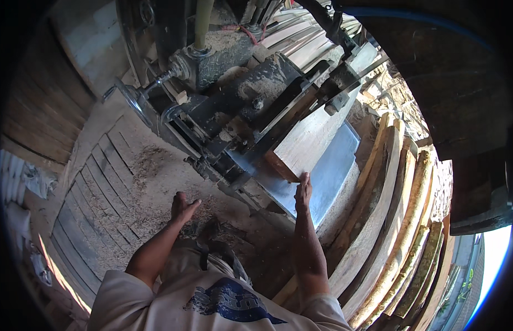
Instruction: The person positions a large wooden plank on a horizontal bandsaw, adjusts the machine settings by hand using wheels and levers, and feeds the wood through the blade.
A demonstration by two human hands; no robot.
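Note:
A thick, pale wooden board (309,148) lies on the shiny metal table (324,185) of a large dark sawing machine (234,113). Its far part runs under the machine's arm. My right hand (304,193) grips the near end of the board at its lower right corner, with the thumb along the top edge. Some of its fingers are hidden behind the hand. In the air left of the machine table, my left hand (185,207) holds nothing; its thumb sticks out, apart from the fingers.
A handwheel (134,102) juts out at the machine's left. Several long timber slabs (397,231), some with bark, are stacked at my right. Sawdust covers the floor (151,176) and its wooden slats (96,193). More cut boards (306,41) lie behind the machine.

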